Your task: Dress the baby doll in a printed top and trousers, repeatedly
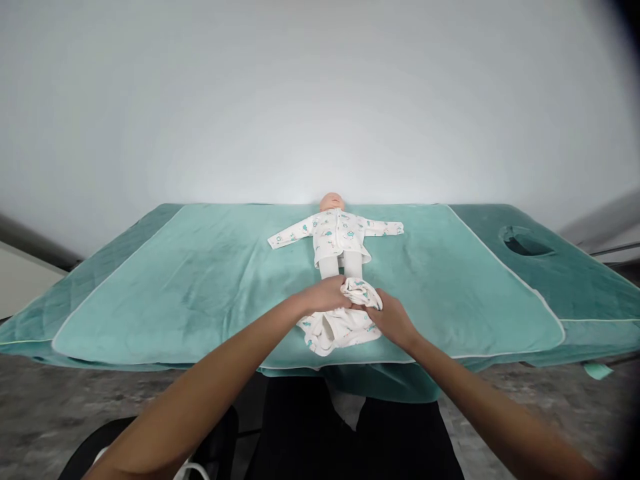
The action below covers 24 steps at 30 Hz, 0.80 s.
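Note:
A baby doll (331, 201) lies on its back, head toward the wall and arms spread out. It wears a white long-sleeved top (334, 235) with a green print, and its white legs (353, 264) point toward me. Matching printed baby pants (345, 330) are bunched at the doll's feet. My left hand (327, 295) is closed on the gathered cloth beside the lower legs, partly covering them. Gripping the same bunched cloth from the other side is my right hand (393, 319). The doll's feet are hidden behind hands and fabric.
A green blanket (210, 280) with white piping covers the padded table under the doll. Toward the right end, the table cover has an oval hole (527, 243). A pale wall (320, 100) stands directly behind. Below the front edge is a dark bag-like object (220, 433).

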Each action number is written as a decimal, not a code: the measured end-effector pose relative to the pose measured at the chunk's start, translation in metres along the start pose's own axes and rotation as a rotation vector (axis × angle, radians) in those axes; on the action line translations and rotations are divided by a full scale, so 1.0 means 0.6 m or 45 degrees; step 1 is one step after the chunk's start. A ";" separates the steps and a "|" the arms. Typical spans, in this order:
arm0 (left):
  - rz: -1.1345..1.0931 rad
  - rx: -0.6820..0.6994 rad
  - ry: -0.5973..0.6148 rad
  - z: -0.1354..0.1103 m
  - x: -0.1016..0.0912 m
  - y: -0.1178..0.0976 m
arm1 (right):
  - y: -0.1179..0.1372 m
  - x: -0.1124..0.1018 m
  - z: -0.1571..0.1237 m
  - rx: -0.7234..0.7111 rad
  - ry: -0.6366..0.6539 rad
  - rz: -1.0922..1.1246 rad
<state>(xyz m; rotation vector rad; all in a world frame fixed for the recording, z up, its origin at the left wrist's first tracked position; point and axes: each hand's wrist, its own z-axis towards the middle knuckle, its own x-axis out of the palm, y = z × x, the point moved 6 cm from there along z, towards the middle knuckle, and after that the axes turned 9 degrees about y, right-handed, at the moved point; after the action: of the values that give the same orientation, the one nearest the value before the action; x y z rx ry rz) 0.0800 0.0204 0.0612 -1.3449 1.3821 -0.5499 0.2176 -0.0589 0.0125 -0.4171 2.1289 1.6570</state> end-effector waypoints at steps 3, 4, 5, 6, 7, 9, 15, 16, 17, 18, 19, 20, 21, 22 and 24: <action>0.264 -0.077 -0.064 0.030 0.014 0.006 | -0.029 0.008 -0.001 0.147 -0.024 -0.027; 0.336 -0.114 -0.082 0.036 0.015 0.006 | -0.035 0.010 0.000 0.179 -0.045 0.017; 0.385 -0.147 -0.088 0.040 0.017 0.005 | -0.041 0.014 0.001 0.203 -0.073 0.089; 0.401 -0.170 -0.077 0.042 0.019 0.004 | -0.048 0.019 0.003 0.214 -0.098 0.189; 0.380 -0.176 -0.047 0.043 0.021 0.002 | -0.055 0.025 0.005 0.207 -0.112 0.307; 0.222 -0.129 0.044 0.042 0.027 -0.006 | -0.071 0.037 0.012 0.163 -0.112 0.544; -0.347 -0.144 0.025 0.018 0.004 -0.010 | -0.102 0.041 0.030 -0.043 0.004 1.073; -0.355 -0.171 -0.008 0.015 -0.002 -0.008 | -0.101 0.038 0.032 -0.080 0.050 1.164; -0.361 -0.185 -0.028 0.014 -0.007 -0.005 | -0.098 0.034 0.034 -0.115 0.108 1.242; -0.382 -0.188 -0.034 0.013 -0.010 -0.003 | -0.093 0.029 0.035 -0.145 0.175 1.300; -0.425 -0.184 -0.022 0.014 -0.010 -0.001 | -0.087 0.025 0.036 -0.167 0.247 1.336; -0.484 -0.168 -0.002 0.015 -0.009 0.002 | -0.081 0.020 0.037 -0.179 0.310 1.348; -0.546 -0.147 0.015 0.018 -0.008 0.005 | -0.074 0.015 0.038 -0.180 0.366 1.333; -0.597 -0.122 0.021 0.021 -0.008 0.008 | -0.068 0.009 0.040 -0.171 0.405 1.293; -0.637 -0.074 -0.042 0.029 -0.016 0.017 | -0.058 -0.002 0.048 -0.144 0.429 1.162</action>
<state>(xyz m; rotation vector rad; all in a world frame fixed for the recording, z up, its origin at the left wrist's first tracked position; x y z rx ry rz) 0.0892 0.0375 0.0504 -1.7509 1.0367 -0.8160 0.2389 -0.0395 -0.0224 0.3481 2.7022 2.3042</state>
